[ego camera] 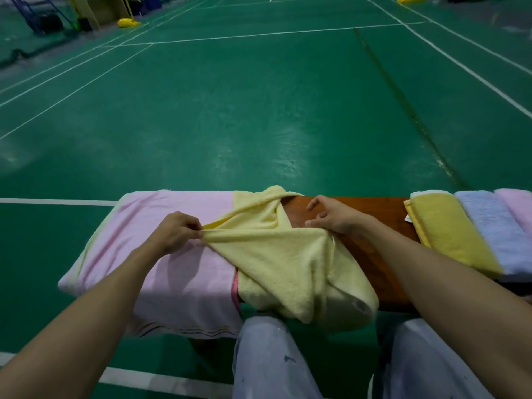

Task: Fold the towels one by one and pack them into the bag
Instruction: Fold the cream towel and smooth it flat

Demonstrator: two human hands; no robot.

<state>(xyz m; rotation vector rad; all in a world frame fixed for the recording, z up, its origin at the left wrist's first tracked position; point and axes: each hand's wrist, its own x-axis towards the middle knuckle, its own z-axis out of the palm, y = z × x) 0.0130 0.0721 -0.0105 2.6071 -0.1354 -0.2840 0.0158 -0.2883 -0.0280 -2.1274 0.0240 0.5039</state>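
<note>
Rightward of left grip (175, 232) (pinch): yellow towel (288, 263).

The person is wearing loose trousers (431, 375) in a pale, washed-out blue-grey. The cloth is showing small dark flecks and smudges: one clear mark is sitting on the left leg (270, 347), and fainter ones are dotting the right leg (417, 341). The left forearm (95, 309) and right forearm (431, 272) are showing bare along their whole visible length, and the left hand (175, 231) and right hand (334, 217) are going uncovered too.
</note>
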